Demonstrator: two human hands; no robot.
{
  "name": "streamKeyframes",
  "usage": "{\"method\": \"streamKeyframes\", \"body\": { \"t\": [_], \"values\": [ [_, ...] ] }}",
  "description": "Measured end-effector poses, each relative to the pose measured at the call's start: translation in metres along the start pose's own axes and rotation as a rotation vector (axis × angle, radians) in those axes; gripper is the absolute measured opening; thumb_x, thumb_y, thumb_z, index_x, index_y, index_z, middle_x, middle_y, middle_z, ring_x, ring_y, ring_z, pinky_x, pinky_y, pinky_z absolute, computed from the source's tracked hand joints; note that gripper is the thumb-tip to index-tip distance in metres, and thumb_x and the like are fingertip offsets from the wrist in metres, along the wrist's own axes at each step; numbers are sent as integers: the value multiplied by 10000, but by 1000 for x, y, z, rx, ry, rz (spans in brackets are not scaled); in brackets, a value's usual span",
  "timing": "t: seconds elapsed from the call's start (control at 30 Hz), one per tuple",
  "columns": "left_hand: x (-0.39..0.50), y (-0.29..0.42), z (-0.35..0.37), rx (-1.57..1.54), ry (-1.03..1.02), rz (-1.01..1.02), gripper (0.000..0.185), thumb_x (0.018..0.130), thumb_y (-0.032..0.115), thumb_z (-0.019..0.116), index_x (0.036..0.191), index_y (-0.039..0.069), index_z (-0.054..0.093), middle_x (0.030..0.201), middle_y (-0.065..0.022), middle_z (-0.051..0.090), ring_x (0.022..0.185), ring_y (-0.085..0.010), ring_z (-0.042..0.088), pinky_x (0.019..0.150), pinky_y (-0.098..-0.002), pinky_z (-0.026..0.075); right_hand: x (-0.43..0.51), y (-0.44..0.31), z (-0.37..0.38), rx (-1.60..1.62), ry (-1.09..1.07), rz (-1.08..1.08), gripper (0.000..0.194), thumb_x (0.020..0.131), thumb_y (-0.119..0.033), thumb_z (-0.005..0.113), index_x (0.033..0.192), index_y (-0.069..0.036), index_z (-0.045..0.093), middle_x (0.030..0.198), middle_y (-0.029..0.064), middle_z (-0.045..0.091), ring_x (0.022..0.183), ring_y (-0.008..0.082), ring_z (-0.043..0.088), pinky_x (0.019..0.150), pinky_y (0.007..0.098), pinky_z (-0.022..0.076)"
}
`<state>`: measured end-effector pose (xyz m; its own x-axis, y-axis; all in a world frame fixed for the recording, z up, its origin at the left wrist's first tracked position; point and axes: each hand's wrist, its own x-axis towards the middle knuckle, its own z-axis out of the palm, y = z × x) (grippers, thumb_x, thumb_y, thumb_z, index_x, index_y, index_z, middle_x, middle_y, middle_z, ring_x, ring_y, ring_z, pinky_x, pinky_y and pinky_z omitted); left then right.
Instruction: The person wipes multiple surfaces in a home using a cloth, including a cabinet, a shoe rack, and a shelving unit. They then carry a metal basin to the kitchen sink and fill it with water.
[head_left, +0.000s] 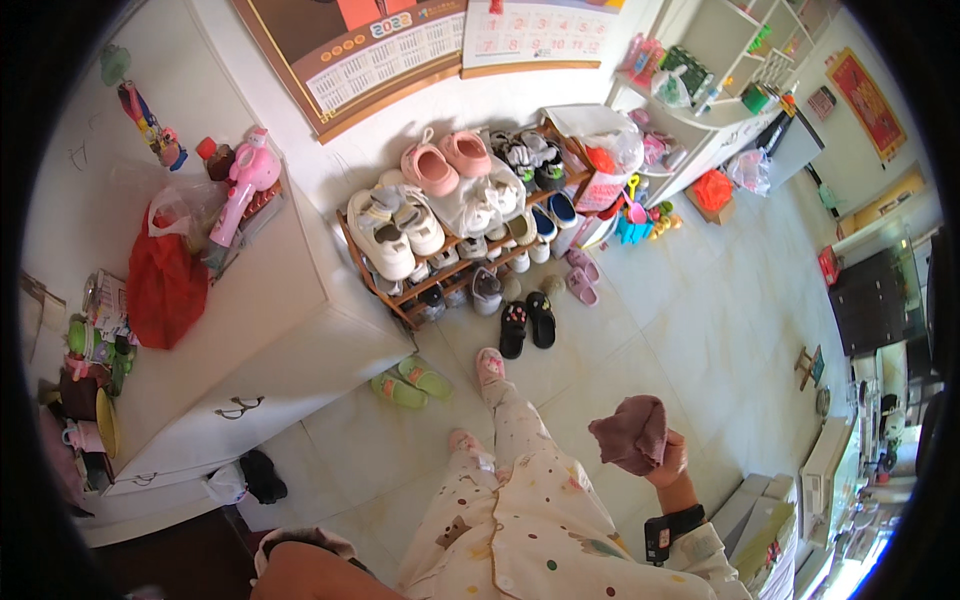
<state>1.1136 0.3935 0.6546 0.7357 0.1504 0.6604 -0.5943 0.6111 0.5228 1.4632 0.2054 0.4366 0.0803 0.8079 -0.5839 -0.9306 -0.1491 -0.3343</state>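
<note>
My right hand (670, 463), with a black device strapped at its wrist, grips a folded mauve cloth (632, 435) above the tiled floor, to the right of my legs. My left hand is out of view; only a bare part of that arm shows at the bottom edge. Before me stands a wooden shoe rack (356, 264) filled with shoes, among them pink clogs (430, 169) and white sneakers (382, 238) on top. Black clogs (514, 330) lie on the floor in front of the rack.
A white cabinet (300, 352) stands at the left, bearing a red plastic bag (166, 292) and a pink toy (244, 184). Green slippers (401, 390) lie by its base, purple clogs (583, 287) by the rack. A small stool (810, 366) stands at the right.
</note>
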Motion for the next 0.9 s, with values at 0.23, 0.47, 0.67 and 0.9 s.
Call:
{"method": "streamKeyframes", "body": {
  "t": [0.23,0.47,0.67,0.9],
  "values": [
    [33,-36,33,-111,-90,32,411,862,253,523,1036,-120,523,1144,-377,410,1005,-450,486,783,-470,431,-57,20,-39,101,106,-112,381,828,-168,408,1118,74,453,1106,180,532,1022,295,524,934,426,399],
    [59,-72,53,-88,-108,0,410,877,259,494,1028,-121,529,1158,-376,395,1017,-472,474,816,-479,422,-65,5,-46,193,-98,-69,408,829,-159,401,1157,84,424,1148,194,501,1056,313,500,938,440,391],
    [111,-126,50,-180,-162,-63,423,881,268,489,1062,-113,513,1154,-371,394,1011,-479,472,813,-491,418,-94,-29,-95,251,-139,-131,427,835,-165,386,1182,85,395,1185,198,475,1079,321,483,945,448,381],
    [190,-207,37,-335,-214,-127,422,892,274,465,1036,-118,522,1143,-358,406,1011,-478,464,778,-474,447,-156,-78,-160,352,73,-316,455,818,-164,390,1205,74,377,1201,203,461,1086,330,477,947,456,378]
  ]
}}
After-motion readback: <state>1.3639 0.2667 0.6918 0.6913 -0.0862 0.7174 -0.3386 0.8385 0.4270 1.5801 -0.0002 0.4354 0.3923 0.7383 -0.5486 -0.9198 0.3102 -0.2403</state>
